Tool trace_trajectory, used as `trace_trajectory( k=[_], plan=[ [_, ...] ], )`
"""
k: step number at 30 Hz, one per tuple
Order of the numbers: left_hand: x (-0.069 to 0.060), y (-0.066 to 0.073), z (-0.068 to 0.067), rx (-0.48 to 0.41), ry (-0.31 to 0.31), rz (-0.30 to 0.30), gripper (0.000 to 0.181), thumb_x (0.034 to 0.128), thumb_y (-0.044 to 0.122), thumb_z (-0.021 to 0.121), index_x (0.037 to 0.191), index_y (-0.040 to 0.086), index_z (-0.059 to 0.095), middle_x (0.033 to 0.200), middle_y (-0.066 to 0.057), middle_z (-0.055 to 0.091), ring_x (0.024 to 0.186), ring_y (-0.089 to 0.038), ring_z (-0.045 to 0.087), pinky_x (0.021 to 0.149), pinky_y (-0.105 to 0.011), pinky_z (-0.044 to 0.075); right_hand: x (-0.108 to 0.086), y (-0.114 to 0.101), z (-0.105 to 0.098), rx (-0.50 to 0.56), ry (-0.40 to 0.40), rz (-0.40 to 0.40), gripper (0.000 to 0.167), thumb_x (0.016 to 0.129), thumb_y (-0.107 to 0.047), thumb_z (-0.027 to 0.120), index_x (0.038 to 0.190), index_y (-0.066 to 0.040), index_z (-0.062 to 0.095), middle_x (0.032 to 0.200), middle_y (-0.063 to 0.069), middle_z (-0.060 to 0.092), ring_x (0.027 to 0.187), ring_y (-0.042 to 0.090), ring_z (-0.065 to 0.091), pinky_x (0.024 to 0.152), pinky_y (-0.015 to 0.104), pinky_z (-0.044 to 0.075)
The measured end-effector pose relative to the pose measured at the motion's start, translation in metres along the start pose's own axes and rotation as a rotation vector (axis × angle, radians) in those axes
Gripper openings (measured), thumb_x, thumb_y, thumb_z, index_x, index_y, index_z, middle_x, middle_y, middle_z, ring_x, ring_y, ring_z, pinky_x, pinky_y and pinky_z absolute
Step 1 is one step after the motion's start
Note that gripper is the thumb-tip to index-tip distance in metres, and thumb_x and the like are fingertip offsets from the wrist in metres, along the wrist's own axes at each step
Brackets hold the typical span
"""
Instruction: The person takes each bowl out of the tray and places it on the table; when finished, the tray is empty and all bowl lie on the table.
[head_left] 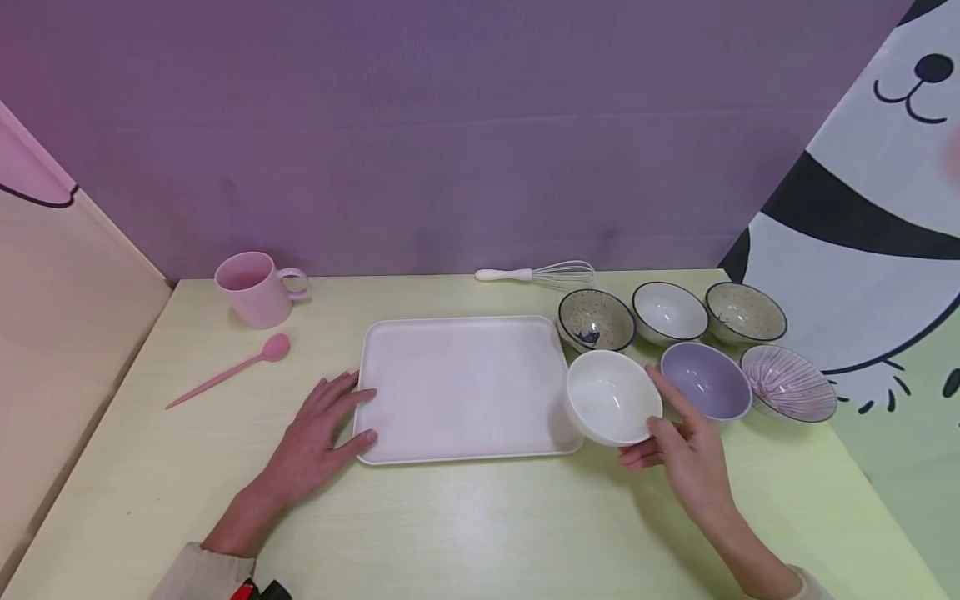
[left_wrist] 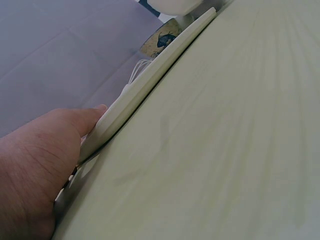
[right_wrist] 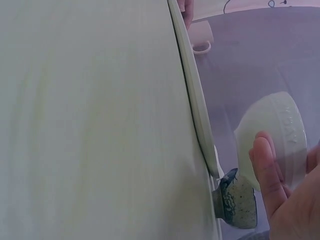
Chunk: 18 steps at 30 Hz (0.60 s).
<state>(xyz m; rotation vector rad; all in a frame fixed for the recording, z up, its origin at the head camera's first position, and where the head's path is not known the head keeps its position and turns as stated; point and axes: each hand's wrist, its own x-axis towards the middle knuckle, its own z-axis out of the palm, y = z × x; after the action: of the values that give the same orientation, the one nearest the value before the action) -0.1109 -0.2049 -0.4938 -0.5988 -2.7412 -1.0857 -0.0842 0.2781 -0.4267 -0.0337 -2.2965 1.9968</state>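
In the head view my right hand (head_left: 686, 458) grips a plain white bowl (head_left: 613, 398) by its right side, with fingers under it. The right wrist view shows this white bowl (right_wrist: 272, 130) lifted off the table, its underside partly behind my fingers. It hangs near the right edge of a white rectangular tray (head_left: 465, 387). My left hand (head_left: 315, 442) rests at the tray's left edge, thumb and forefinger laid over the rim. From the left wrist, the thumb of my left hand (left_wrist: 50, 155) touches the rim of the tray (left_wrist: 150, 82).
Right of the tray stand a speckled bowl (head_left: 577, 312), a dark-rimmed white bowl (head_left: 667, 310), another speckled bowl (head_left: 746, 312), a purple bowl (head_left: 705, 382) and a striped bowl (head_left: 791, 385). A whisk (head_left: 536, 273) lies behind; a pink mug (head_left: 258, 292) and spoon (head_left: 232, 371) are left.
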Motion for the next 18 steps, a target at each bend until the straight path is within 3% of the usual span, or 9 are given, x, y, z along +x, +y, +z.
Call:
trace_trajectory(
  k=[18],
  plan=[
    [0.000,0.000,0.000,-0.008,-0.002,0.000,0.055,0.1020,0.030,0.079,0.151,0.008,0.066,0.169,-0.023,0.049,0.160,-0.047,0.036,0.137,-0.064,0.020,0.001,0.011,-0.021,-0.102,0.009,0.041,0.064,0.110,0.007,0.040,0.173,-0.003,0.033,0.070,0.016,0.077,0.058,0.019,0.077,0.056,0.036,0.069]
  ],
)
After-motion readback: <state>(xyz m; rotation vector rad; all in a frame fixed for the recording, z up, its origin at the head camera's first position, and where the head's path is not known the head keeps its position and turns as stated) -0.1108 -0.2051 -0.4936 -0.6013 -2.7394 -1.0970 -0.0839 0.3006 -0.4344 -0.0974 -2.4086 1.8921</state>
